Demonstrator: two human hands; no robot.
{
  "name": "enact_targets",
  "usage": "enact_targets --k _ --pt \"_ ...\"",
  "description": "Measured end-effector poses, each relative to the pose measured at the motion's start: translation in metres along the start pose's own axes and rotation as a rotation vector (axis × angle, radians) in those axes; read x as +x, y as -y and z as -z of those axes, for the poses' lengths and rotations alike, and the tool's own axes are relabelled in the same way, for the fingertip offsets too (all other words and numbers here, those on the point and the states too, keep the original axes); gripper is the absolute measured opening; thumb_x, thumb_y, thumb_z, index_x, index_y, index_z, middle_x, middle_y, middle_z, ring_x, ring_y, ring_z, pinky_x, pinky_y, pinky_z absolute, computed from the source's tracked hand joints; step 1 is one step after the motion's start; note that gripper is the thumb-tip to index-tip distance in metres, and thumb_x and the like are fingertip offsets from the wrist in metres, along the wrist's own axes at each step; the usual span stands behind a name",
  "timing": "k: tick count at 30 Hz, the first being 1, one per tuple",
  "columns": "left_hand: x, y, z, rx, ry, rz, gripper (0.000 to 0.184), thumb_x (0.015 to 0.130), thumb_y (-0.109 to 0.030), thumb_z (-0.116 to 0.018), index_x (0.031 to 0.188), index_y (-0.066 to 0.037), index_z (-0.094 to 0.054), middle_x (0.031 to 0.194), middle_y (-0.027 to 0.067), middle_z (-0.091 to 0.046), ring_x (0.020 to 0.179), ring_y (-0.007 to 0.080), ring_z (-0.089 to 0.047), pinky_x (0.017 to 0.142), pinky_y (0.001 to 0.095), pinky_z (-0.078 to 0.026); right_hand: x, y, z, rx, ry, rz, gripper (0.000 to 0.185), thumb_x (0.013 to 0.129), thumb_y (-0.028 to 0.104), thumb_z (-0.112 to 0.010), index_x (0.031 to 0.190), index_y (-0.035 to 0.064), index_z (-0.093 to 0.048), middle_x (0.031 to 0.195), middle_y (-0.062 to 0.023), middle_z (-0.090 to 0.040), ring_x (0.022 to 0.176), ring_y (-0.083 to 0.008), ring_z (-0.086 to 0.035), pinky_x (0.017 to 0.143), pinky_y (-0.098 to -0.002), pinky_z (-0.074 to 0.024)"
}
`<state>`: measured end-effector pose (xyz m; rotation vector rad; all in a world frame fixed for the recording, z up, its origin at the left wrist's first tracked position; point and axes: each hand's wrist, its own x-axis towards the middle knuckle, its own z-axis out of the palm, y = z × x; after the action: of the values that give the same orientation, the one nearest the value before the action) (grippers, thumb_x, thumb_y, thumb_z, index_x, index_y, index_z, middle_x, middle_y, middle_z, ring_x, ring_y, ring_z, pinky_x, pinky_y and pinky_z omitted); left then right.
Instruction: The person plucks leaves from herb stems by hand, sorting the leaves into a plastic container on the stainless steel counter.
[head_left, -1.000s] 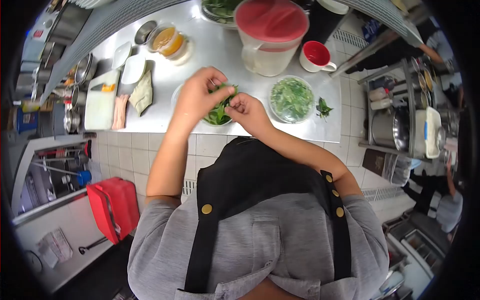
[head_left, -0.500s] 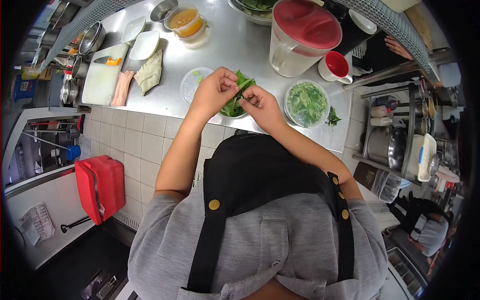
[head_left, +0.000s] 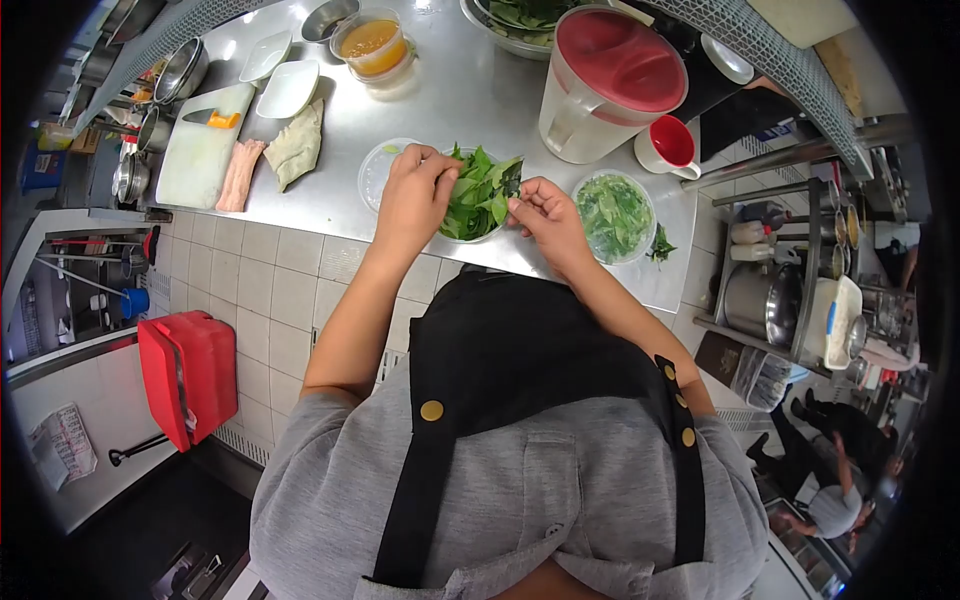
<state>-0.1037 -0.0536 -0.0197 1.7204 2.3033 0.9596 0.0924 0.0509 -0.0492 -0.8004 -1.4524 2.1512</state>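
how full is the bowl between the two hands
It looks full: green leaves heap across the bowl, hiding its bottom. How deep they go, I cannot tell.

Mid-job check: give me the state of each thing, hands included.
Green leaves: loose, heaped in a round container
Left hand: fingers curled at the leaves, grip unclear
Right hand: fingers bent beside the leaves, grip unclear
Tub of greens: full, seemingly covered
Pitcher: upright, red lid on
Red-lined mug: upright
Sauce tub: holding orange sauce
Beige cloth: crumpled
Cutting board: lying flat
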Motion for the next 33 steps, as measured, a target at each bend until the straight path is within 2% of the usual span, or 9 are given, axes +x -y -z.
enact_targets --k 2,5,8,10,14,16,27,29,33 --pt "0.002 -0.022 0.009 -0.127 -0.049 0.027 0.025 0.085 -0.013 -0.075 0.108 -0.005 -0.07 0.106 0.0107 -0.064 0.093 0.0278 -0.063 0.08 0.036 -0.051 -0.001 -0.001 0.0 -0.014 -0.01 -0.006 0.01 0.094 0.004 -0.066 0.1 0.0071 -0.059 0.087 0.0046 -0.063 0.074 -0.0027 -0.058 0.063 -0.0196 -0.0433" --pt "0.003 -0.046 0.02 -0.301 0.048 -0.133 0.033 0.083 -0.012 -0.078 0.113 -0.006 -0.068 0.105 0.0095 -0.064 0.091 0.0247 -0.062 0.079 0.034 -0.052 0.0 -0.002 -0.002 0.021 0.033 0.017 0.011 0.094 0.004 -0.066 0.103 0.0057 -0.06 0.088 0.0039 -0.063 0.076 -0.0031 -0.059 0.064 -0.0205 -0.0446" --pt "0.001 -0.042 0.017 -0.378 0.177 -0.014 0.036 0.083 -0.007 -0.077 0.117 -0.005 -0.066 0.1 0.0073 -0.065 0.089 0.0183 -0.063 0.078 0.0303 -0.051 -0.002 -0.002 -0.005 0.02 0.041 0.027 0.016 0.094 0.003 -0.067 0.109 0.0037 -0.061 0.089 0.0033 -0.064 0.078 -0.0038 -0.059 0.065 -0.0207 -0.046" --pt "0.0 -0.029 0.009 -0.575 0.208 0.193 0.031 0.085 -0.002 -0.073 0.115 -0.003 -0.066 0.096 0.005 -0.067 0.087 0.0124 -0.062 0.078 0.0265 -0.05 -0.001 -0.004 -0.003 -0.093 0.065 0.057 0.021 0.094 0.003 -0.066 0.114 0.0023 -0.061 0.092 0.0019 -0.064 0.08 -0.0048 -0.059 0.067 -0.0209 -0.0469" --pt "0.001 -0.018 0.006 -0.6 0.103 0.207 0.022 0.087 -0.003 -0.07 0.108 0.0 -0.067 0.09 0.0089 -0.071 0.082 0.0155 -0.066 0.074 0.027 -0.053 0.0 -0.005 -0.002 -0.06 0.103 0.018 0.024 0.094 0.003 -0.067 0.117 0.0022 -0.061 0.097 0.0009 -0.065 0.081 -0.0049 -0.059 0.068 -0.0209 -0.0476" --pt "0.002 -0.014 0.01 -0.622 0.039 0.251 0.02 0.09 0.001 -0.066 0.109 0.0 -0.067 0.09 0.0009 -0.067 0.083 0.0084 -0.06 0.076 0.023 -0.049 -0.001 -0.005 -0.002 0.052 0.097 -0.038 0.024 0.094 0.003 -0.066 0.118 0.0023 -0.061 0.1 0.0005 -0.065 0.081 -0.0055 -0.06 0.069 -0.0214 -0.0483" --pt "-0.002 0.0 0.007 -0.732 0.015 0.34 0.018 0.094 -0.001 -0.063 0.112 0.0 -0.067 0.095 0.0043 -0.071 0.084 0.0079 -0.064 0.076 0.0233 -0.051 -0.001 0.004 0.001 0.243 0.082 -0.123 0.024 0.097 0.004 -0.054 0.12 0.0102 -0.059 0.104 0.0033 -0.065 0.084 -0.0058 -0.06 0.074 -0.0216 -0.0479" --pt "-0.001 0.002 0.008 -1.005 0.088 0.46 0.022 0.096 -0.003 -0.061 0.118 -0.001 -0.063 0.102 0.005 -0.072 0.093 0.0103 -0.066 0.084 0.0251 -0.051 -0.001 0.005 0.001 0.281 0.084 -0.119 0.023 0.097 0.003 -0.054 0.118 0.0105 -0.059 0.103 0.0035 -0.065 0.084 -0.0055 -0.059 0.074 -0.0215 -0.0478" --pt "0.0 0.006 0.012 -1.169 0.13 0.471 0.025 0.097 -0.003 -0.06 0.122 -0.001 -0.061 0.108 0.006 -0.072 0.099 0.0128 -0.067 0.086 0.0273 -0.052 -0.003 0.008 0.001 0.28 0.027 -0.098 0.023 0.096 0.002 -0.053 0.116 0.0104 -0.059 0.098 0.0032 -0.065 0.083 -0.0054 -0.059 0.073 -0.0218 -0.0479"
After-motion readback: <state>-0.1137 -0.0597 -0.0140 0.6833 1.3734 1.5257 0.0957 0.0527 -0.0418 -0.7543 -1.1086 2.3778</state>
